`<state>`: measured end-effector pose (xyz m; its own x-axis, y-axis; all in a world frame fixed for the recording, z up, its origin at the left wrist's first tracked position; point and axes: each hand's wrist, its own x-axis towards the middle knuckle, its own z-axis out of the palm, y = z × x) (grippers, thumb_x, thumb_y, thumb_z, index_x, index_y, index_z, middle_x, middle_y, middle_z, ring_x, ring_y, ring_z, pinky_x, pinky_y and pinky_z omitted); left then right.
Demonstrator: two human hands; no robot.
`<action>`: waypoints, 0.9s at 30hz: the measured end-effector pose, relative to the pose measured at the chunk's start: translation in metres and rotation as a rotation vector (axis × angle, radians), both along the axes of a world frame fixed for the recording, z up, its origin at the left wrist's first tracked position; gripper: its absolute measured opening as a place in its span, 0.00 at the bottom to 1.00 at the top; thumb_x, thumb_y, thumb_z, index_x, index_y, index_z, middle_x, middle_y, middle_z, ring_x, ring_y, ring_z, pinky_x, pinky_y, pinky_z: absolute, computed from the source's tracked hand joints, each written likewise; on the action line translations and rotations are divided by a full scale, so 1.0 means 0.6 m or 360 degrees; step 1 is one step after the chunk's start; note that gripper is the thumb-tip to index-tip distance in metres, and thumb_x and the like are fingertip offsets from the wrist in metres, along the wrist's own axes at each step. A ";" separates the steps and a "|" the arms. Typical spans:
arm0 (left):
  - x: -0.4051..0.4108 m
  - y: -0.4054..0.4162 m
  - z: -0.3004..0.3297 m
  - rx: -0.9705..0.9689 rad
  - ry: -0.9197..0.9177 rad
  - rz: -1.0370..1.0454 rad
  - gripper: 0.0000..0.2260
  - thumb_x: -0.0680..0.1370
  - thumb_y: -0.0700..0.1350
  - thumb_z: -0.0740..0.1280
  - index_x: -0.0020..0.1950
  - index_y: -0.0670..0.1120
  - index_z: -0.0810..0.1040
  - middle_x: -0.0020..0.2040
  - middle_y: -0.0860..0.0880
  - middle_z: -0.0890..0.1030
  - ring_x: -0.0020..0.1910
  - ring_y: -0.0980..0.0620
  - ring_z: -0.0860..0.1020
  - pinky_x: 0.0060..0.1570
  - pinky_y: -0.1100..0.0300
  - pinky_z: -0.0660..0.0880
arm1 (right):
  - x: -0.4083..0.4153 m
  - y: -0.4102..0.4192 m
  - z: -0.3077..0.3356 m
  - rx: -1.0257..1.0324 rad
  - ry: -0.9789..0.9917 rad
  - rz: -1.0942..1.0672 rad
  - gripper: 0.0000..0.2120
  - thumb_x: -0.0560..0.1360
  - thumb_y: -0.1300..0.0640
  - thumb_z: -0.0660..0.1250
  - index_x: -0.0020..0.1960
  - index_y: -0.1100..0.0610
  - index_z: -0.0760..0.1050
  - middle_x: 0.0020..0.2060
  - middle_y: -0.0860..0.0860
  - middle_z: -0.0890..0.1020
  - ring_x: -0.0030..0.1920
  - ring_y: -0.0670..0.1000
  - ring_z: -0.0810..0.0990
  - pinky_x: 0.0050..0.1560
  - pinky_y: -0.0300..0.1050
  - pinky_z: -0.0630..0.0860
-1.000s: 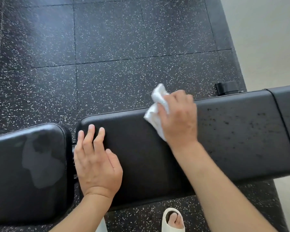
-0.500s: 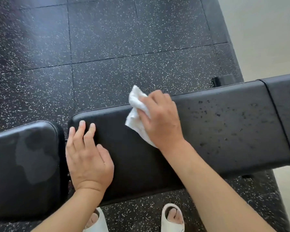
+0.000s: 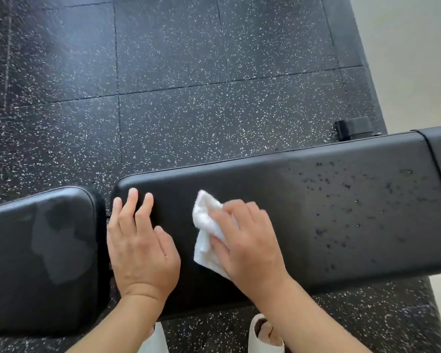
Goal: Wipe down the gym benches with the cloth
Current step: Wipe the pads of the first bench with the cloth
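A long black padded bench [image 3: 316, 212] runs across the view, its right half speckled with droplets. My right hand [image 3: 247, 240] grips a crumpled white cloth [image 3: 205, 225] and presses it on the pad's left part. My left hand [image 3: 138, 245] lies flat with straight fingers on the pad's left end, close beside the cloth. A second black pad [image 3: 41, 258] with damp patches sits to the left, across a narrow gap.
Black speckled rubber floor tiles [image 3: 176, 85] spread beyond the bench. A black frame foot [image 3: 353, 128] shows behind the pad at right. Pale floor [image 3: 413, 59] lies at the far right. My feet in white sandals [image 3: 262, 335] stand under the near edge.
My right hand has swept the cloth leftward and toward the near side of the pad, ending close to my left hand. My left hand has stayed flat on the pad's end.
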<state>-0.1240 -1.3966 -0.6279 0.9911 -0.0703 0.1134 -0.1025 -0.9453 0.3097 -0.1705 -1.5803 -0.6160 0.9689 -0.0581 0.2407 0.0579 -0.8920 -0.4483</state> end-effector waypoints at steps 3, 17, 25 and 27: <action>0.000 -0.001 0.001 0.0016 -0.0005 -0.0007 0.26 0.78 0.43 0.57 0.77 0.40 0.71 0.80 0.40 0.67 0.82 0.35 0.60 0.82 0.42 0.57 | 0.132 -0.008 -0.012 -0.0042 -0.0039 -0.0201 0.14 0.75 0.54 0.70 0.59 0.57 0.81 0.48 0.54 0.78 0.44 0.58 0.74 0.41 0.54 0.70; -0.002 -0.004 0.004 0.0026 -0.0020 -0.0012 0.26 0.79 0.44 0.55 0.77 0.39 0.70 0.80 0.37 0.67 0.81 0.33 0.60 0.82 0.40 0.56 | -0.052 -0.034 0.006 -0.0070 0.0151 0.0561 0.14 0.76 0.58 0.73 0.61 0.57 0.80 0.52 0.54 0.79 0.44 0.57 0.72 0.43 0.53 0.68; -0.002 -0.005 0.002 -0.0009 -0.0053 -0.0027 0.26 0.79 0.43 0.56 0.76 0.38 0.71 0.79 0.37 0.68 0.81 0.32 0.61 0.81 0.40 0.57 | 0.060 -0.150 -0.015 -0.0079 -0.0033 -0.0079 0.12 0.77 0.56 0.68 0.56 0.60 0.82 0.49 0.56 0.79 0.44 0.60 0.74 0.41 0.58 0.74; -0.002 -0.004 0.001 -0.0004 -0.0056 -0.0027 0.26 0.79 0.43 0.57 0.77 0.38 0.71 0.79 0.38 0.68 0.81 0.33 0.61 0.81 0.41 0.56 | 0.122 -0.110 -0.017 -0.0135 -0.0050 -0.0500 0.09 0.76 0.55 0.66 0.52 0.59 0.80 0.48 0.56 0.79 0.45 0.59 0.75 0.42 0.56 0.73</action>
